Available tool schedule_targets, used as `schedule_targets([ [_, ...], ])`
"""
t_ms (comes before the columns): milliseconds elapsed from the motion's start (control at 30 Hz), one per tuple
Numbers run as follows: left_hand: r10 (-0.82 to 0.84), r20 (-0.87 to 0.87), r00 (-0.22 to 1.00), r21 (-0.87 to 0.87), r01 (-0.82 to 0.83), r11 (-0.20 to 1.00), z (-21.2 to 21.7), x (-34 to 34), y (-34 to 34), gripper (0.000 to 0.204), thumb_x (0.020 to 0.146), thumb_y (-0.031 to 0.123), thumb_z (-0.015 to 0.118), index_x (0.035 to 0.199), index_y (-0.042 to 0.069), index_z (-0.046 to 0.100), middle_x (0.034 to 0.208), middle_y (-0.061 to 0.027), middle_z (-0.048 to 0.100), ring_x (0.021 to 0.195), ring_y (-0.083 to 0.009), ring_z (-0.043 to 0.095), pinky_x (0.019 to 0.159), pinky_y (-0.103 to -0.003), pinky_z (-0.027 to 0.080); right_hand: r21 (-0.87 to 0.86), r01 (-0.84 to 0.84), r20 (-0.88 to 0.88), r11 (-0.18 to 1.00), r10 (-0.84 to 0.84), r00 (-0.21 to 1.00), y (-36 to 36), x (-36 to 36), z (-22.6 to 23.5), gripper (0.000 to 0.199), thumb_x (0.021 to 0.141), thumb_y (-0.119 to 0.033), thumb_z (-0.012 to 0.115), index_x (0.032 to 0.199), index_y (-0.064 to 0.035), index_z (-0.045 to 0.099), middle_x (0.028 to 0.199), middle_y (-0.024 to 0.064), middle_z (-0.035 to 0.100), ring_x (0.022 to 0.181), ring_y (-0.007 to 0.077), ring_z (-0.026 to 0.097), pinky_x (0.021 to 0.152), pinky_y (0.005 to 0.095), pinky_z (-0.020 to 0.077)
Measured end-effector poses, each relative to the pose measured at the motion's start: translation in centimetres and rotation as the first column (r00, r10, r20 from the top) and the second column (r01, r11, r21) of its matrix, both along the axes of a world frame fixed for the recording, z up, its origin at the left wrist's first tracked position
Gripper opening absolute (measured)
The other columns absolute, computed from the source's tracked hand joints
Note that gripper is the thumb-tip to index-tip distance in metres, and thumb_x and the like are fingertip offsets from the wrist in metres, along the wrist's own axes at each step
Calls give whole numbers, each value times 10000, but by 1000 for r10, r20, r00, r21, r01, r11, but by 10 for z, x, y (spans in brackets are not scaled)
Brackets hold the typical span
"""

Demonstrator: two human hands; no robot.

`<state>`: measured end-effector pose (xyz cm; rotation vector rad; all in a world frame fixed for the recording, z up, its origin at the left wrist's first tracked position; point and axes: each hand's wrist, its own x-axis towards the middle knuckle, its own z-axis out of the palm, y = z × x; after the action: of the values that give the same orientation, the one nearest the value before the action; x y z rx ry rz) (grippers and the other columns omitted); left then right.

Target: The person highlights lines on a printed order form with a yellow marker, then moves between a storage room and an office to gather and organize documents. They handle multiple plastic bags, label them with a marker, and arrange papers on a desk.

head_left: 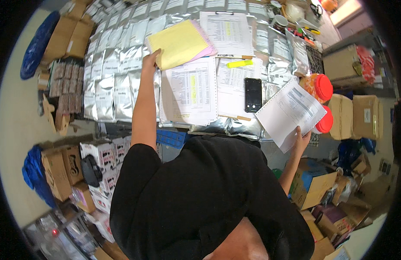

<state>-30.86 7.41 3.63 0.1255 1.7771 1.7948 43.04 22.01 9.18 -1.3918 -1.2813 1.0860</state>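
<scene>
Two sheaves occupy us: our left hand [151, 59] pinches the yellow paper [179, 43] to lift it, our right hand [302, 139] grips printed sheets [289, 112] held up, seemingly for reading.

The left hand's [150, 60] fingertips are hidden under the yellow pad [179, 43]. The right hand's [301, 139] fingers are hidden behind the printout [290, 112], which also covers part of two red-lidded jars [318, 86]. Print on the sheets [192, 89] is too small to tell. Silver pouches [106, 86] lie partly under papers. The black torso [200, 195] hides the table's near edge.
</scene>
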Motion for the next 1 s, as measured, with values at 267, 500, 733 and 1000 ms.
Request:
schedule_targets([
  [267, -244, -75, 967, 154, 253, 955, 55, 42, -26, 431, 931, 100, 707, 1307, -33, 544, 1287, -126, 628, 1149, -206, 616, 980, -337, 496, -33, 184, -71, 982, -186, 980, -67, -23, 22, 446, 918, -94, 718, 1300, 33, 526, 1217, 116, 639, 1069, 193, 608, 954, 332, 455],
  [500, -371, -322, 871, 178, 440, 880, 50, 72, -70, 389, 898, 24, 724, 1272, 4, 619, 1267, -77, 656, 1207, -168, 580, 1083, -318, 409, -108, 239, -271, 965, -259, 927, -62, -25, -6, 466, 898, -38, 717, 1312, 30, 513, 1244, 139, 625, 1123, 220, 602, 949, 348, 470],
  [733, -620, -756, 209, -464, 497, 733, 64, 81, -123, 384, 796, -1, 662, 1166, 96, 700, 1319, -152, 614, 1245, -325, 564, 1048, -394, 440, -159, 276, -317, 948, -313, 895, -73, -35, 9, 518, 916, 1, 665, 1388, 16, 451, 1338, 173, 575, 1182, 293, 596, 995, 415, 483],
  [1000, -501, -216, 838, -502, 344, 793, 25, 124, -146, 637, 957, 471, 622, 1284, -73, 567, 1130, -216, 688, 1039, -269, 668, 917, -343, 496, -207, 222, -477, 953, -296, 828, -98, -25, 34, 553, 950, -73, 619, 1460, -24, 411, 1413, 160, 531, 1298, 310, 519, 1070, 492, 434],
])
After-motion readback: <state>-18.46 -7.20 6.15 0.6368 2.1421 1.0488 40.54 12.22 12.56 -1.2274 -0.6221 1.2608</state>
